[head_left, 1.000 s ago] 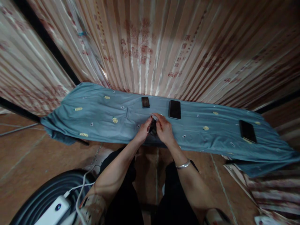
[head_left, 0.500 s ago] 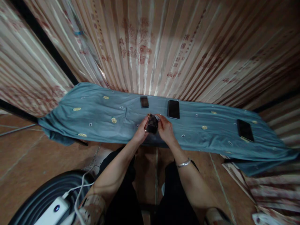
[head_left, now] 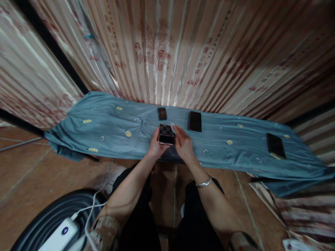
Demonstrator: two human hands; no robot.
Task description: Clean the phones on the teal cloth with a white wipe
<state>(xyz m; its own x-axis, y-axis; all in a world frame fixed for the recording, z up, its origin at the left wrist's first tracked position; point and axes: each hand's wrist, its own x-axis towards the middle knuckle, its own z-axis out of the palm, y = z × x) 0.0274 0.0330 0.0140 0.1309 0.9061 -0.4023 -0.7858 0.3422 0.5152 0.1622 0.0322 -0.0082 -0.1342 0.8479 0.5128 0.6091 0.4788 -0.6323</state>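
Observation:
My left hand is closed round a small squarish flip phone, which looks folded. Its upper part is checkered, its lower band is glossy black and its rim is rose gold. My right hand pinches a small whitish piece, perhaps a cloth or wipe, against the phone's upper right corner. Both hands are above the front edge of the cloth-covered table. Just beyond them lies a small dark checkered square, whose kind I cannot make out.
A black tablet-like slab lies right of the checkered square. Another dark slab rests near the table's right end. Striped curtains hang behind. At lower left, a white power bank with a cable sits over a black ribbed round object.
The phone has turned in my left hand, from tilted upright to lying wider and more level, and has shifted slightly left. The whitish piece shows more clearly at its corner.

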